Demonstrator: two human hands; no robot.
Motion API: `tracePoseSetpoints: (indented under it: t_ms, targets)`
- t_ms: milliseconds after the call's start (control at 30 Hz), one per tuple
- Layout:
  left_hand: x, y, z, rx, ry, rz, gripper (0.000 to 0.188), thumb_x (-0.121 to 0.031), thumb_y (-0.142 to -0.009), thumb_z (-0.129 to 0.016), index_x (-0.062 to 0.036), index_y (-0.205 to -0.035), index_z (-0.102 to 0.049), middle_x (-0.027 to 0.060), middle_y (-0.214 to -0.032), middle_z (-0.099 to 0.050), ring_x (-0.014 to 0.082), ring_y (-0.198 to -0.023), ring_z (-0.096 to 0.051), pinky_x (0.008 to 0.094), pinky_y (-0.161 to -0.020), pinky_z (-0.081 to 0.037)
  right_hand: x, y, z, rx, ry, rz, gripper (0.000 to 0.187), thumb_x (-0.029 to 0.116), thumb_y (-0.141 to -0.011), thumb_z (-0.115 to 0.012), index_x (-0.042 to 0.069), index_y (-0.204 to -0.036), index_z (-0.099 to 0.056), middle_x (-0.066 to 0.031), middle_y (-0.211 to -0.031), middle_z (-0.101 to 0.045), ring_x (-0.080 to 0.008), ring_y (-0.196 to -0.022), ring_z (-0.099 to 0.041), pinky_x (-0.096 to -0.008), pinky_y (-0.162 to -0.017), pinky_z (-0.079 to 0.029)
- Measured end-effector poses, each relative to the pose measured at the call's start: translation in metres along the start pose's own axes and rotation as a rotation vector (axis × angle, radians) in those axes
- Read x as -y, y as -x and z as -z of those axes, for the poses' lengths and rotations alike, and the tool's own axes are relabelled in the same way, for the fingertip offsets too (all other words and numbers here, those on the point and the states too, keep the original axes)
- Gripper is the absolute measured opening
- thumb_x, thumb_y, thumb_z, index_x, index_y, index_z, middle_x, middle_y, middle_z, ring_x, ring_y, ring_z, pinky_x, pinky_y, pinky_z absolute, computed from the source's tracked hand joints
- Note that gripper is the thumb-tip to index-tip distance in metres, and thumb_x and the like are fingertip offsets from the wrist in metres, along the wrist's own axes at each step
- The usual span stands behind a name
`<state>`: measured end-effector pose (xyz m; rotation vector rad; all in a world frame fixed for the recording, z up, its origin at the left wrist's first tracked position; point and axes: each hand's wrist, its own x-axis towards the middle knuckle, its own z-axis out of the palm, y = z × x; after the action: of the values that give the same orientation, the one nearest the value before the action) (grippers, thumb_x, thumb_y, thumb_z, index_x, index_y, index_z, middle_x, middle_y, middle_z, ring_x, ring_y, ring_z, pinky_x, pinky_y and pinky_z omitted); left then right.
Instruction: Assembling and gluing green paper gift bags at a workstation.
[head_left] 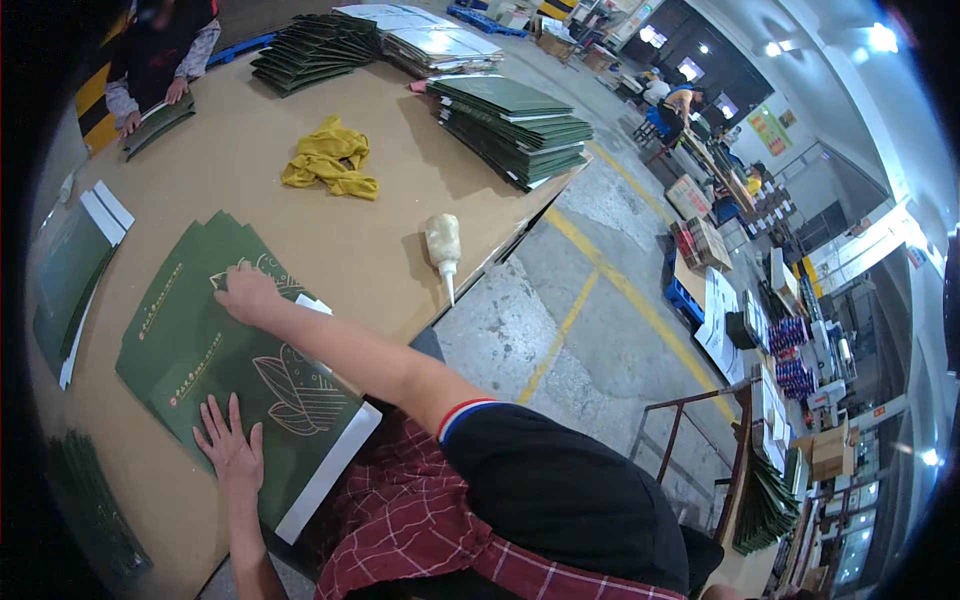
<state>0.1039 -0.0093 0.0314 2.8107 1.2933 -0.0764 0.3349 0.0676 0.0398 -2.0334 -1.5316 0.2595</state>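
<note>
on brown worktable [330,240] | hands [240,375] flat on green covers [215,355] | factory floor [570,320]

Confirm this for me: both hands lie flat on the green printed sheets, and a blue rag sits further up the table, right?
Not quite: the rag is yellow, not blue, as the head view shows. The left hand and right hand do lie flat on the green printed sheets.

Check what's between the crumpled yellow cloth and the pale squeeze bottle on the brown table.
Nothing: in the head view, only bare brown table runs between the crumpled yellow cloth and the pale squeeze bottle.
</note>
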Motion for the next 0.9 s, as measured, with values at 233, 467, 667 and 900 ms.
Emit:
tracePoseSetpoints:
  t_ms: [233, 467, 667, 900]
  targets:
    - [0.003, -0.002, -0.008, -0.067, -0.015, -0.010, 0.056, -0.036, -0.085, -0.044, -0.0172, -0.135, -0.026, 0.0138, -0.141, -0.017, 0.0303, -0.130, -0.015, 0.0516, -0.103, -0.009, -0.007, -0.020, -0.034, -0.178, -0.009, -0.113, 0.025, 0.025, -0.080, -0.051, 0.000, -0.081, -0.054, -0.0186, -0.072, -0.060, -0.0326, -0.071, -0.061, -0.0419, -0.063, -0.049]
    - [0.003, -0.002, -0.006, -0.063, -0.032, 0.008, 0.055, -0.038, -0.086, -0.043, -0.0194, -0.135, -0.025, 0.0122, -0.141, -0.018, 0.0294, -0.130, -0.015, 0.0518, -0.102, -0.011, -0.009, -0.004, -0.014, 0.023, -0.014, -0.050, 0.030, 0.028, -0.081, -0.049, 0.002, -0.096, -0.048, -0.0203, -0.081, -0.060, -0.0311, -0.078, -0.061, -0.0416, -0.063, -0.048]
    - [0.000, -0.004, -0.004, -0.043, -0.032, 0.021, 0.054, -0.039, -0.087, -0.041, -0.0202, -0.134, -0.026, 0.0110, -0.141, -0.018, 0.0290, -0.130, -0.017, 0.0508, -0.103, -0.012, -0.024, 0.084, 0.001, -0.159, 0.427, 0.323, 0.054, 0.036, -0.080, -0.050, 0.001, -0.121, -0.040, -0.0218, -0.126, -0.036, -0.0334, -0.118, -0.035, -0.0429, -0.095, -0.030]
    - [-0.006, -0.003, -0.002, -0.043, -0.031, 0.016, 0.053, -0.038, -0.087, -0.040, -0.0190, -0.135, -0.025, 0.0114, -0.141, -0.018, 0.0291, -0.130, -0.017, 0.0512, -0.103, -0.012, -0.056, 0.225, 0.044, 0.048, 0.351, 0.426, 0.061, 0.039, -0.080, -0.049, 0.001, -0.126, -0.036, -0.0133, -0.131, -0.034, -0.0288, -0.123, -0.029, -0.0456, -0.101, -0.022]
